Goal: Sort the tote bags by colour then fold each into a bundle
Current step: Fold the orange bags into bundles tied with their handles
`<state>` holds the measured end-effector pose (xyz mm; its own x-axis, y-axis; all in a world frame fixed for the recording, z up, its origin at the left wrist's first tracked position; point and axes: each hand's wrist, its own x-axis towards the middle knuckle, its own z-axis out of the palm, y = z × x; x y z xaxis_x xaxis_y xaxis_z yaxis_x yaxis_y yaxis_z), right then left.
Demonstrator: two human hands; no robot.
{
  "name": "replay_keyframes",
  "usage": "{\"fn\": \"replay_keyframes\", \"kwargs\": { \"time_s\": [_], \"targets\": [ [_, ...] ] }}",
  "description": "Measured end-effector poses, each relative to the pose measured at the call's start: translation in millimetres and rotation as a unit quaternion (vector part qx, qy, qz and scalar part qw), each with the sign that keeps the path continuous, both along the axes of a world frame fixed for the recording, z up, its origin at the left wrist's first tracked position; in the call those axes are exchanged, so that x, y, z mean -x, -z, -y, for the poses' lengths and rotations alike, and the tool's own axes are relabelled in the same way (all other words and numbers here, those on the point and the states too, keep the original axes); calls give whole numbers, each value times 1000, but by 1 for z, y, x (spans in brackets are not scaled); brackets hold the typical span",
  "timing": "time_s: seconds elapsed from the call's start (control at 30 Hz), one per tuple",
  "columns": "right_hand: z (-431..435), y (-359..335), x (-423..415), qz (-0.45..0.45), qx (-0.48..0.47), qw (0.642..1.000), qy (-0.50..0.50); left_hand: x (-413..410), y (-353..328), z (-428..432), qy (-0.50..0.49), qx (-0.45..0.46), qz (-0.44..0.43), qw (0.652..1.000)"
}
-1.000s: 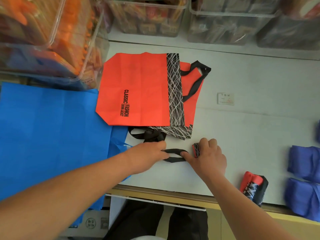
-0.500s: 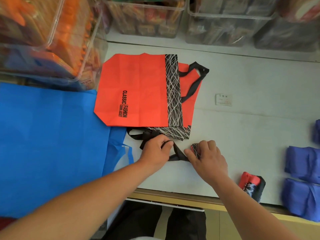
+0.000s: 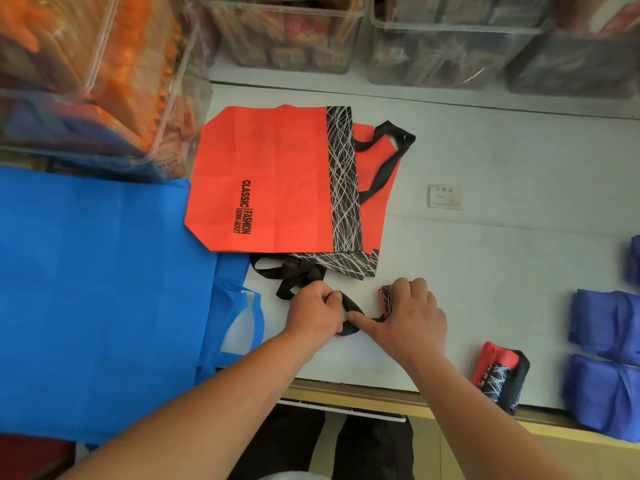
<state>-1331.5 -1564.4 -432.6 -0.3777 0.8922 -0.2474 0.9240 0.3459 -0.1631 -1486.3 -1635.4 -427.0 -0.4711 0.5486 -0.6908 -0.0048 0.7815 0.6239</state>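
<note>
Under the right hand (image 3: 412, 320), a red-and-black bundle (image 3: 386, 299) trails a black strap (image 3: 354, 308).

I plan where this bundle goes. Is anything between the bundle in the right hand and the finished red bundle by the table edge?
Nothing visible does. Only bare table lies between the small bundle, held by the right hand, and the finished red bundle. The left hand grips the black strap.

White table (image 3: 502, 271), wooden front edge. Flat on it: red tote bags (image 3: 270, 178) at centre-rear, blue tote bags (image 3: 97, 289) at left. Right side: one red bundle (image 3: 500, 375), violet bundles (image 3: 606, 323) beside it; label card (image 3: 445, 196) mid-surface.
</note>
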Motion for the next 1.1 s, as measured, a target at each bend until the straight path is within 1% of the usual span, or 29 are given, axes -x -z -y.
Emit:
{"fn": "replay_keyframes", "kwargs": {
  "time_s": [0.07,0.17,0.27,0.37,0.5,0.6,0.7,0.8,0.87,0.93,1.03,1.1],
  "targets": [
    [0,5,0,-3,-11,1000,-6,-2,-7,8,4,-8,21,1000],
    [-4,8,-2,-8,6,1000,-6,-9,-18,18,-9,-12,49,999],
    [-5,10,-4,-16,13,1000,-17,-14,-28,22,-36,-16,58,998],
    [-4,11,-9,-40,8,999,-35,-20,-36,22,-42,-17,60,997],
    [-9,8,-14,-76,41,996,-29,-26,-46,18,-51,-26,56,997],
    [-10,7,-10,-74,60,995,-5,-23,-42,9,-58,-13,43,997],
    [-5,4,-9,-96,22,995,6,-19,-35,-15,-33,12,8,999],
    [-1,3,-14,-143,9,989,19,-14,-28,-41,-32,60,32,997],
    [-1,0,-14,-180,28,982,49,-10,-27,-50,-36,92,65,993],
    [-4,-3,-18,-221,74,966,111,-8,-31,-53,-46,112,95,988],
    [-7,-8,-24,-277,117,937,179,-4,-33,-55,-35,128,106,986],
    [-10,-8,-28,-280,123,932,192,-2,-32,-55,-26,134,102,985]
  ]
}}
